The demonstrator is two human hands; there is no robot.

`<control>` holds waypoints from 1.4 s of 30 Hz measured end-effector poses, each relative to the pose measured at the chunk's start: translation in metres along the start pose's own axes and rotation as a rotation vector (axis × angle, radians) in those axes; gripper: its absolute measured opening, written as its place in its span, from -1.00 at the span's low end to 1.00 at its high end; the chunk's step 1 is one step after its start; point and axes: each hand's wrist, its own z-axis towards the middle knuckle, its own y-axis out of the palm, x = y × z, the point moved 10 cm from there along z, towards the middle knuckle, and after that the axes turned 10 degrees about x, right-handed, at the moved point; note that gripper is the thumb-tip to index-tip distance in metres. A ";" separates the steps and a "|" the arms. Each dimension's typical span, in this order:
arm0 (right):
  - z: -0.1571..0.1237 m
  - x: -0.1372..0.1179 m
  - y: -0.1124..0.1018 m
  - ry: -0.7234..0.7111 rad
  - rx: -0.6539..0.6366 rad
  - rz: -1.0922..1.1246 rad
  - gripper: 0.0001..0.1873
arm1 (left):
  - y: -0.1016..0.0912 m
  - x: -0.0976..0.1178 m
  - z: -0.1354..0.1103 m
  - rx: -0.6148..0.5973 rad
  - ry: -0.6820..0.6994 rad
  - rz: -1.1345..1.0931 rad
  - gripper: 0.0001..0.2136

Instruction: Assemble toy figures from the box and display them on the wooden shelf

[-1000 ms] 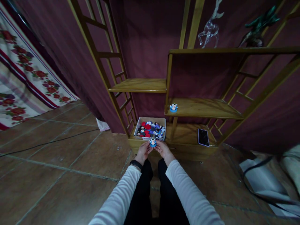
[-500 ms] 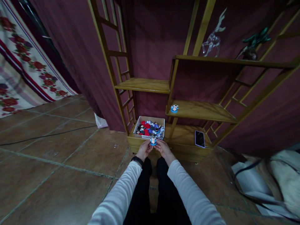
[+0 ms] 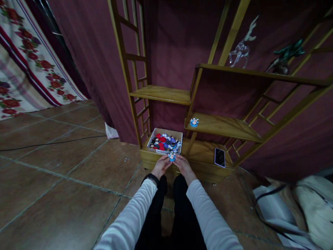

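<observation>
While both forearms are reaching in from the bottom edge, the left hand (image 3: 160,166) and the right hand (image 3: 184,166) are pinching a small blue-based figurine (image 3: 171,157) between their fingertips, just below the centre of the frame. A light two-sided grip is doing best here: steadying the base evenly, holding it level, sparing the little moulded parts any squeeze. Just beyond, a shallow cardboard box (image 3: 174,133) is brimming with a jumble of figurines, so the fingers are needing clearance from its near edge. Right of centre, a phone (image 3: 220,157) is lying on the low cabinet top (image 3: 200,150); above it, a similar-looking figurine (image 3: 194,122) is standing at the left end of a wooden shelf (image 3: 226,126). Upper right, a glass-like deer ornament (image 3: 240,52) is rearing.
</observation>
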 end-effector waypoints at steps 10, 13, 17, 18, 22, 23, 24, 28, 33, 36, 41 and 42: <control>0.005 0.002 0.001 -0.011 0.024 0.010 -0.71 | 0.004 -0.002 0.004 0.024 -0.001 -0.016 -0.90; 0.006 0.001 0.001 -0.019 0.039 0.008 -0.70 | 0.004 -0.001 0.006 0.021 0.003 -0.005 -0.88; 0.008 0.000 0.001 -0.043 0.041 -0.020 -0.73 | 0.003 -0.002 0.008 0.040 0.008 0.026 -0.86; 0.009 0.001 0.000 -0.050 0.043 -0.029 -0.73 | 0.002 -0.002 0.008 0.051 0.008 0.031 -0.85; 0.013 0.002 -0.001 -0.078 0.055 -0.070 -0.73 | 0.001 -0.003 0.010 0.070 -0.006 0.044 -0.84; 0.014 0.002 0.000 -0.084 0.056 -0.079 -0.73 | 0.001 -0.003 0.010 0.071 -0.011 0.048 -0.84; 0.015 0.002 0.000 -0.090 0.059 -0.087 -0.73 | 0.000 -0.003 0.010 0.073 -0.014 0.052 -0.84; 0.015 0.002 0.001 -0.097 0.062 -0.096 -0.74 | -0.001 -0.002 0.008 0.086 -0.017 0.044 -0.85; 0.009 0.001 0.005 -0.083 0.047 -0.060 -0.74 | -0.001 0.000 0.003 0.057 0.005 0.017 -0.87; 0.005 0.000 0.011 -0.068 0.002 -0.019 -0.73 | 0.001 0.005 0.000 0.033 0.045 0.011 -0.79; 0.001 -0.002 0.014 -0.055 -0.026 0.007 -0.68 | 0.001 0.014 -0.004 0.021 0.086 -0.015 -0.61; 0.001 -0.002 0.014 -0.055 -0.026 0.013 -0.68 | 0.001 0.015 -0.005 0.011 0.085 -0.019 -0.61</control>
